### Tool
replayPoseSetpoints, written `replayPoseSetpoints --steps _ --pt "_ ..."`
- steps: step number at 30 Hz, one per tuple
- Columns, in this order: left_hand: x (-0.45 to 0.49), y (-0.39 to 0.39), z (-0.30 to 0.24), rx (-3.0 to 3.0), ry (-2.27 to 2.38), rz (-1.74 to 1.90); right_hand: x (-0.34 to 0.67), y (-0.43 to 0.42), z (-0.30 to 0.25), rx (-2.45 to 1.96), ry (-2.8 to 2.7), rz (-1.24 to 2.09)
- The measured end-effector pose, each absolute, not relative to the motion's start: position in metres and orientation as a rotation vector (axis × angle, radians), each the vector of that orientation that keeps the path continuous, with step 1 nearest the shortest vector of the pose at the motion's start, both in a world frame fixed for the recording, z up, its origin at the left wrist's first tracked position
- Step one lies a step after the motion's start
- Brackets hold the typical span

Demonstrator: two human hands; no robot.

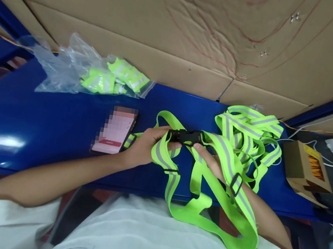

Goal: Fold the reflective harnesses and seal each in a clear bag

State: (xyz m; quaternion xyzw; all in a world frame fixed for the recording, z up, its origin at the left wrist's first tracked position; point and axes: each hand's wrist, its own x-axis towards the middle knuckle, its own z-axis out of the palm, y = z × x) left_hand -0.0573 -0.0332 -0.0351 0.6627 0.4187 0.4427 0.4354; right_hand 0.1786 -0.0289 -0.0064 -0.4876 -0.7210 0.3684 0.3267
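A black plastic buckle (188,137) joins bright yellow-green reflective straps (225,150) with a grey stripe. My left hand (147,144) is closed on the buckle's left end, its thumb under the strap there. At the other end, my right hand (207,158) grips the buckle, its thumb against the lower edge and most fingers hidden by webbing. The straps hang in loops below both hands, down to the white shirt (149,235). Two black sliders show on them, one a strap adjuster (235,184) near my right forearm.
More reflective straps (248,127) lie heaped beyond my right hand. A phone (115,129) rests on the blue table (43,122), left of my left hand. Behind it are clear plastic bags (74,70) with yellow-green bands. An open cardboard box (300,166) stands right, cardboard panels (169,24) behind.
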Motion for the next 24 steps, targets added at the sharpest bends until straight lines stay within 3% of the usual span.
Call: replayPoseSetpoints --steps 4,10,16,24 --pt "-0.056 -0.033 -0.036 1.669 1.055 1.058 0.179 -0.023 -0.012 -1.288 -1.976 0.907" --pt "-0.066 -0.034 -0.019 1.968 0.925 1.244 0.200 -0.015 0.013 -1.053 -2.076 1.073" --pt "-0.082 -0.024 0.042 2.188 0.937 1.397 0.237 -0.007 0.049 -0.750 -1.696 1.024" --pt "-0.067 -0.015 0.124 2.231 0.733 1.584 0.205 -0.025 0.145 -0.831 -2.158 0.807"
